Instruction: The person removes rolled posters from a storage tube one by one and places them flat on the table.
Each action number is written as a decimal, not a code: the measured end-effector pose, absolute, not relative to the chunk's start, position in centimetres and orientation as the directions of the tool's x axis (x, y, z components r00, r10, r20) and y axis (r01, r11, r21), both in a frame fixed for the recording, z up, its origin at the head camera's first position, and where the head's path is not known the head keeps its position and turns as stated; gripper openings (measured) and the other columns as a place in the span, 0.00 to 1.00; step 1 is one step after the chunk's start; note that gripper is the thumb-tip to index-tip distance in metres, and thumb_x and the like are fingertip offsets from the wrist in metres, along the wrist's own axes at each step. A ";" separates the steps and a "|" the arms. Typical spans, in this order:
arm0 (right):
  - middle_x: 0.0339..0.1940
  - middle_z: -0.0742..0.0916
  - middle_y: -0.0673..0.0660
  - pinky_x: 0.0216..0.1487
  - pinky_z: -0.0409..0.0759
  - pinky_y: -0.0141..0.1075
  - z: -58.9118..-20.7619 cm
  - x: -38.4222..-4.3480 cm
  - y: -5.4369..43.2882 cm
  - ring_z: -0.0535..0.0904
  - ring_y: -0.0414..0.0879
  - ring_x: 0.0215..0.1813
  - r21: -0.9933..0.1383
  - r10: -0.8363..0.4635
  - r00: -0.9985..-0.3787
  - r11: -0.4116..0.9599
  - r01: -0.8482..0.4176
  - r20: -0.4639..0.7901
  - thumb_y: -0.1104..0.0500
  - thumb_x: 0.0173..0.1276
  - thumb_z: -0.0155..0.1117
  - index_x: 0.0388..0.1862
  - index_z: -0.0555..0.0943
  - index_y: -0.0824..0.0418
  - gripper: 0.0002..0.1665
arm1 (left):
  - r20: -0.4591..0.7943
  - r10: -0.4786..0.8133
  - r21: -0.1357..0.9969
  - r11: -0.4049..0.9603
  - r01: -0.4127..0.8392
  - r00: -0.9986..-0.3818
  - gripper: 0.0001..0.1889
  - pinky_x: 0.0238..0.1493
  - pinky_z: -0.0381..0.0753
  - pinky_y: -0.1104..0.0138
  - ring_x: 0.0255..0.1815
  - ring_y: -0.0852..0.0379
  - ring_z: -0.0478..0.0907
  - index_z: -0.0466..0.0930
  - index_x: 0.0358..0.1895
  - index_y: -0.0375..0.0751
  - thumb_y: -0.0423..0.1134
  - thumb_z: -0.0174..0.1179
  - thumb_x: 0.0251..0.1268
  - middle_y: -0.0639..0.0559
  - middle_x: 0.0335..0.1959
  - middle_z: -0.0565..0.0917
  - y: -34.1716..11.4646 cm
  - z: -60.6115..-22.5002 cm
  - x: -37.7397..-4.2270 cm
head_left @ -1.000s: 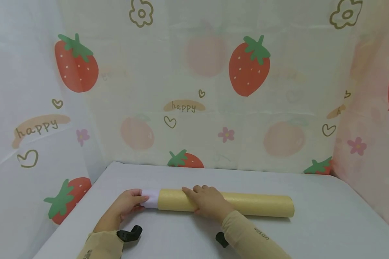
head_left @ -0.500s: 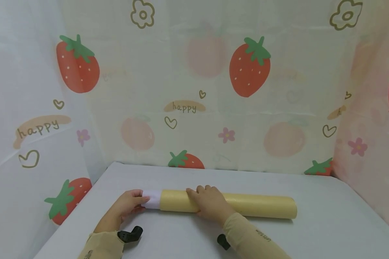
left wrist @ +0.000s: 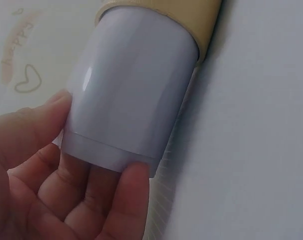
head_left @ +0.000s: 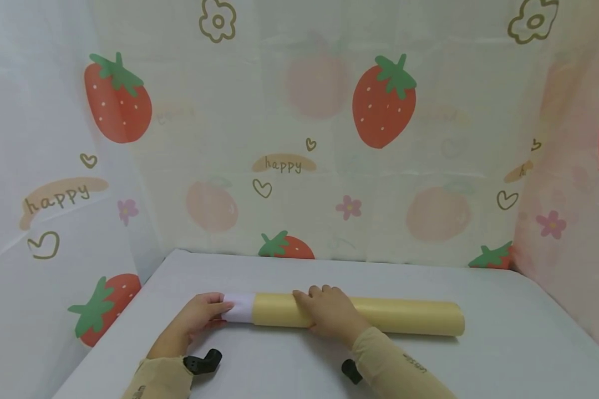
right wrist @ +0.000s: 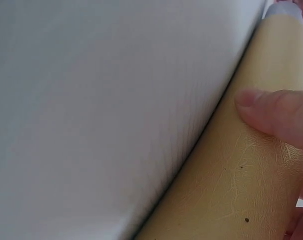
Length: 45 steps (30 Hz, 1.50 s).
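Observation:
A long tan cardboard tube [head_left: 409,317] lies sideways across the table in the head view. Out of its left end sticks a white sheet rolled into a cylinder [left wrist: 126,85], with smooth, slightly glossy paper layers at its edge. My left hand [head_left: 199,316] pinches the outer end of that roll, thumb on the side and fingers curled in at the open end. Over the tube's middle, my right hand [head_left: 331,313] grips it from above; its thumb [right wrist: 271,110] presses on the near side. The tube hides the rest of the roll.
The table [head_left: 279,371] has a white cover. Behind it hangs a strawberry-print cloth [head_left: 299,199], which also runs along both sides. Black camera mounts [head_left: 204,362] stick out from the wrists.
The tan tube has slid right with my right hand on it. A little more of the white roll shows at its left end. My left hand has shifted slightly right.

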State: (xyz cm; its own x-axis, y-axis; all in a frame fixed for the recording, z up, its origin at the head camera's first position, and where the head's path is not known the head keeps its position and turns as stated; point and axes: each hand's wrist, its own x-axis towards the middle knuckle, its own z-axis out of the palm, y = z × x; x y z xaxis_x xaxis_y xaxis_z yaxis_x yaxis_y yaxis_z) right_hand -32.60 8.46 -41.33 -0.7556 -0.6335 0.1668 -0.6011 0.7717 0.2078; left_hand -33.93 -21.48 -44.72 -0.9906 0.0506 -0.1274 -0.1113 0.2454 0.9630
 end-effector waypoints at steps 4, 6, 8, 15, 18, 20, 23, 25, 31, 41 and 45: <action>0.41 0.79 0.52 0.42 0.74 0.42 -41.4 -32.6 8.9 0.75 0.49 0.40 0.201 -0.628 -0.759 0.777 -0.597 0.171 0.46 0.46 0.74 0.64 0.66 0.48 0.46 | -0.126 0.066 0.966 0.237 -0.107 -0.990 0.14 0.37 0.78 0.64 0.34 0.56 0.75 0.74 0.33 0.33 0.41 0.65 0.53 0.49 0.34 0.78 -21.2 -44.7 -33.9; 0.41 0.79 0.53 0.41 0.74 0.42 -41.4 -32.7 9.2 0.75 0.49 0.39 0.202 -0.627 -0.759 0.778 -0.595 0.177 0.46 0.46 0.74 0.64 0.66 0.49 0.45 | -0.123 0.068 0.966 0.235 -0.104 -0.990 0.13 0.37 0.78 0.64 0.34 0.56 0.75 0.73 0.32 0.34 0.40 0.66 0.52 0.49 0.35 0.77 -21.1 -44.7 -34.0; 0.41 0.79 0.53 0.40 0.74 0.42 -41.4 -32.7 9.4 0.75 0.49 0.39 0.203 -0.625 -0.758 0.779 -0.593 0.184 0.46 0.45 0.74 0.64 0.66 0.49 0.45 | -0.119 0.060 0.967 0.233 -0.102 -0.991 0.13 0.36 0.78 0.64 0.34 0.55 0.74 0.73 0.32 0.34 0.38 0.66 0.51 0.49 0.34 0.76 -21.0 -44.7 -33.9; 0.39 0.79 0.52 0.38 0.73 0.41 -41.3 -32.9 10.2 0.74 0.49 0.37 0.187 -0.630 -0.752 0.776 -0.602 0.193 0.48 0.46 0.73 0.63 0.66 0.49 0.44 | -0.091 0.056 0.962 0.262 -0.073 -0.994 0.12 0.38 0.77 0.64 0.36 0.55 0.73 0.73 0.32 0.33 0.37 0.65 0.52 0.49 0.33 0.76 -20.8 -44.7 -34.1; 0.38 0.79 0.52 0.38 0.73 0.41 -41.3 -32.9 10.5 0.74 0.49 0.36 0.191 -0.634 -0.748 0.773 -0.605 0.196 0.48 0.46 0.73 0.62 0.67 0.50 0.43 | -0.094 0.053 0.964 0.256 -0.078 -0.994 0.11 0.38 0.78 0.64 0.36 0.55 0.74 0.74 0.32 0.33 0.36 0.65 0.52 0.49 0.33 0.76 -20.8 -44.8 -34.2; 0.38 0.79 0.52 0.38 0.73 0.41 -41.3 -32.9 10.8 0.74 0.49 0.36 0.197 -0.635 -0.745 0.772 -0.604 0.204 0.48 0.46 0.73 0.62 0.67 0.50 0.43 | -0.096 0.051 0.963 0.257 -0.079 -0.994 0.11 0.38 0.78 0.64 0.36 0.55 0.74 0.73 0.33 0.33 0.36 0.64 0.53 0.49 0.33 0.76 -20.8 -44.7 -34.2; 0.38 0.79 0.52 0.38 0.74 0.42 -41.3 -32.9 11.1 0.74 0.49 0.36 0.198 -0.637 -0.741 0.771 -0.605 0.214 0.49 0.45 0.74 0.62 0.68 0.50 0.43 | -0.095 0.046 0.964 0.253 -0.080 -0.994 0.11 0.39 0.78 0.63 0.36 0.55 0.74 0.74 0.33 0.33 0.36 0.64 0.54 0.48 0.34 0.76 -20.9 -44.7 -34.2; 0.38 0.79 0.52 0.39 0.74 0.42 -41.3 -32.9 11.3 0.75 0.49 0.37 0.195 -0.637 -0.741 0.771 -0.606 0.214 0.49 0.45 0.74 0.62 0.67 0.50 0.43 | -0.090 0.052 0.963 0.259 -0.074 -0.995 0.12 0.40 0.78 0.63 0.36 0.55 0.74 0.73 0.34 0.32 0.37 0.64 0.54 0.48 0.35 0.76 -21.0 -44.7 -34.1; 0.39 0.79 0.52 0.39 0.74 0.41 -41.3 -32.8 11.5 0.74 0.50 0.37 0.185 -0.635 -0.743 0.772 -0.608 0.210 0.50 0.44 0.75 0.62 0.68 0.50 0.44 | -0.097 0.053 0.964 0.254 -0.081 -0.994 0.11 0.40 0.77 0.63 0.36 0.54 0.74 0.73 0.35 0.32 0.36 0.63 0.56 0.47 0.35 0.77 -21.2 -44.7 -34.0; 0.39 0.79 0.52 0.39 0.74 0.41 -41.3 -32.6 11.5 0.74 0.49 0.37 0.177 -0.631 -0.743 0.776 -0.606 0.222 0.50 0.44 0.75 0.62 0.68 0.50 0.44 | -0.109 0.032 0.973 0.208 -0.100 -0.994 0.08 0.39 0.77 0.64 0.35 0.55 0.75 0.73 0.35 0.32 0.34 0.59 0.59 0.48 0.34 0.77 -22.0 -44.9 -34.3; 0.41 0.79 0.52 0.41 0.74 0.42 -41.3 -32.8 11.5 0.75 0.50 0.38 0.167 -0.625 -0.752 0.781 -0.602 0.210 0.50 0.44 0.75 0.63 0.67 0.50 0.45 | -0.127 0.017 0.974 0.191 -0.122 -0.992 0.10 0.38 0.77 0.64 0.35 0.55 0.75 0.73 0.36 0.32 0.36 0.60 0.58 0.49 0.34 0.77 -22.0 -45.0 -34.4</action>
State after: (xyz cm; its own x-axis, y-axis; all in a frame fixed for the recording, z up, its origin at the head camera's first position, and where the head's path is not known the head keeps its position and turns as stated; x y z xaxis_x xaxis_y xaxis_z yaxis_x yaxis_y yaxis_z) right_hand -32.79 11.53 -41.35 -0.7519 -0.6251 0.2096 -0.6023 0.7806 0.1672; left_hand -34.39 -22.03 -44.97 -0.9918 0.0168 -0.1271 -0.1216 0.1910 0.9740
